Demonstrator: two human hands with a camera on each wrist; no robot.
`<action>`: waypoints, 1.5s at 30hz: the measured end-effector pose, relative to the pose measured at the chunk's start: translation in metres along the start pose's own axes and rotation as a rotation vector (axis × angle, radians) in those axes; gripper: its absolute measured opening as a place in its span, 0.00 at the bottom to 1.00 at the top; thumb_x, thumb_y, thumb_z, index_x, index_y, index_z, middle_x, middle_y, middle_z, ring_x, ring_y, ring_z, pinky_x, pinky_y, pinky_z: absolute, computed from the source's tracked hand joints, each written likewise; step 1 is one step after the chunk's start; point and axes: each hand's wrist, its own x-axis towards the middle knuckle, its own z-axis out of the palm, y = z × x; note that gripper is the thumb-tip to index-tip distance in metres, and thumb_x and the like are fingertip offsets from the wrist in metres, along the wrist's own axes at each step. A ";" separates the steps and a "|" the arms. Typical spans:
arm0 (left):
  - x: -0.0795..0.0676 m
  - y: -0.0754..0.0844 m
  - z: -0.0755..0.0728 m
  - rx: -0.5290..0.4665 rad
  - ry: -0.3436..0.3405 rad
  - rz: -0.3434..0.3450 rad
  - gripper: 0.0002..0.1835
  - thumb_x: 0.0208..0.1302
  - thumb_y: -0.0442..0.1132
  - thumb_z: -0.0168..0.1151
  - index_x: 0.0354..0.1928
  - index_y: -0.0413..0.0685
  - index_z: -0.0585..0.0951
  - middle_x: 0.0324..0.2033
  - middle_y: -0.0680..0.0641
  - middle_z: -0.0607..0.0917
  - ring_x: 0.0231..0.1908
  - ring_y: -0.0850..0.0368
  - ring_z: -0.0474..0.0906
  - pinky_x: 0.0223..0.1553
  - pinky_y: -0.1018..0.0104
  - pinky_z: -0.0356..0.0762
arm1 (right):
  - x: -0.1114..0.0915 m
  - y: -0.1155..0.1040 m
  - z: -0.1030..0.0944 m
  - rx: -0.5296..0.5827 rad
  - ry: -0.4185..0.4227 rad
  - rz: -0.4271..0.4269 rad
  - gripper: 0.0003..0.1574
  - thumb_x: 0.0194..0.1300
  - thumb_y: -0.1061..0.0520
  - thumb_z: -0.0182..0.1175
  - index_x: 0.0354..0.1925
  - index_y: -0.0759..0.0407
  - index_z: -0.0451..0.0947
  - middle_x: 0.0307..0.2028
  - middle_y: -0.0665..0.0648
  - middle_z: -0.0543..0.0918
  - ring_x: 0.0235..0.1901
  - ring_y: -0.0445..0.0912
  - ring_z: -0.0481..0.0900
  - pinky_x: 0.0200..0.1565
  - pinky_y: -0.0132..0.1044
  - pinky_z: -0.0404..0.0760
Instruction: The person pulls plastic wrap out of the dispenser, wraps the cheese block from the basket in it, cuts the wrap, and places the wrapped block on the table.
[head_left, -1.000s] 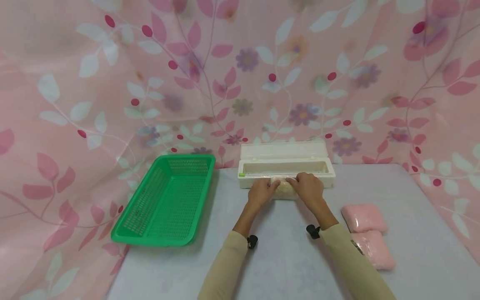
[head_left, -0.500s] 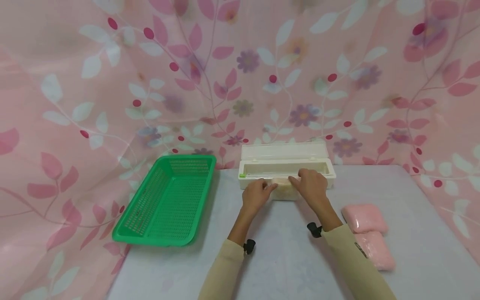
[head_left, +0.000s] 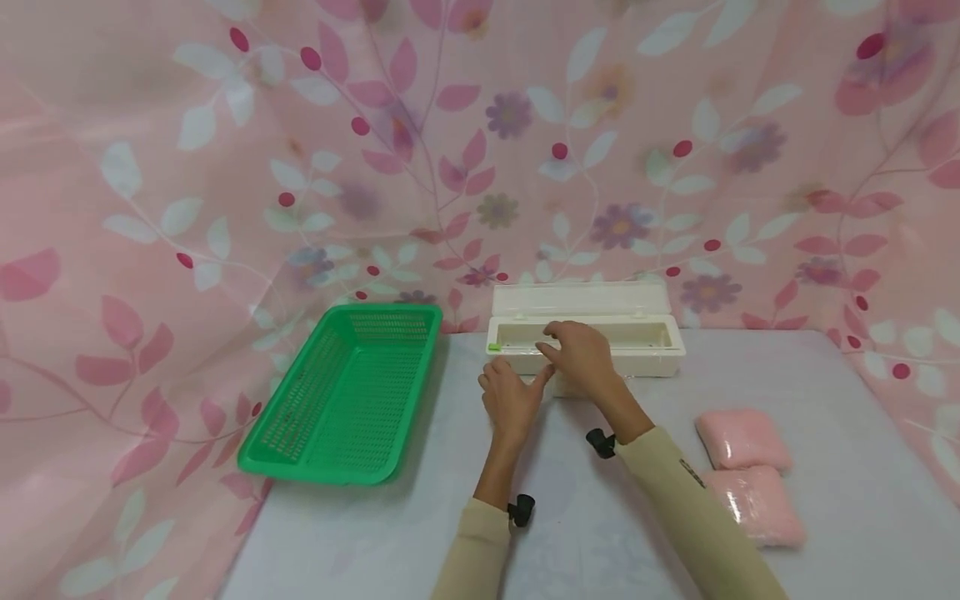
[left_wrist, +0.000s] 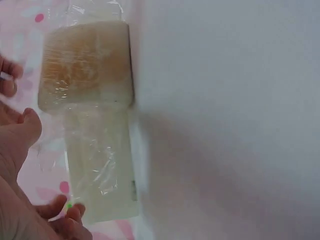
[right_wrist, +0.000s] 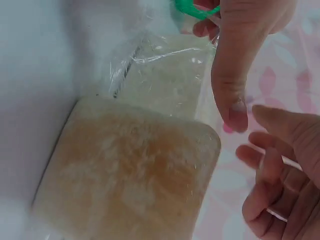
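Observation:
A square, bread-like piece (left_wrist: 85, 67), cream at the edges and brown on top, lies under clear film (left_wrist: 107, 170) in front of a long white cling film dispenser box (head_left: 652, 365), its lid raised. In the head view my right hand (head_left: 581, 358) largely hides the piece. My left hand (head_left: 512, 400) is beside it, thumb apart from the fingers. In the right wrist view the right thumb (right_wrist: 280, 120) and loosely bent fingers stand apart, near the left thumb (right_wrist: 237, 112). Neither hand visibly grips the piece; any contact with the thin film is hard to see.
A green perforated basket (head_left: 408, 400) stands on the left of the pale table (head_left: 600, 533). Two pink film-wrapped blocks (head_left: 744, 437) lie at the right. A flowered pink cloth (head_left: 525, 200) hangs behind the box. A green tab (head_left: 494, 347) marks the box's left end.
Both thumbs were at the piece's far edge earlier. My right hand has since lifted and moved left over it, and my left hand has turned, its fingers spreading. The view has shifted slightly.

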 end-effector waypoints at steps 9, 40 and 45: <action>0.015 -0.018 0.012 -0.107 -0.001 -0.161 0.44 0.54 0.63 0.70 0.58 0.34 0.68 0.47 0.36 0.75 0.47 0.40 0.68 0.44 0.45 0.71 | 0.040 -0.020 0.029 -0.053 -0.165 -0.115 0.23 0.63 0.46 0.68 0.53 0.54 0.83 0.42 0.54 0.86 0.41 0.48 0.83 0.39 0.44 0.81; 0.047 -0.069 0.027 -0.391 -0.189 -0.050 0.29 0.61 0.52 0.70 0.65 0.64 0.77 0.49 0.47 0.86 0.46 0.54 0.84 0.47 0.49 0.78 | 0.043 -0.025 0.058 0.041 -0.112 -0.046 0.10 0.59 0.50 0.71 0.39 0.52 0.88 0.38 0.52 0.85 0.38 0.49 0.75 0.34 0.43 0.77; 0.047 -0.068 0.029 -0.318 -0.212 -0.040 0.29 0.62 0.54 0.68 0.66 0.70 0.75 0.46 0.49 0.87 0.48 0.54 0.83 0.45 0.50 0.77 | 0.042 -0.018 0.056 0.028 -0.140 -0.069 0.07 0.61 0.52 0.70 0.37 0.53 0.87 0.35 0.51 0.84 0.37 0.49 0.74 0.34 0.44 0.77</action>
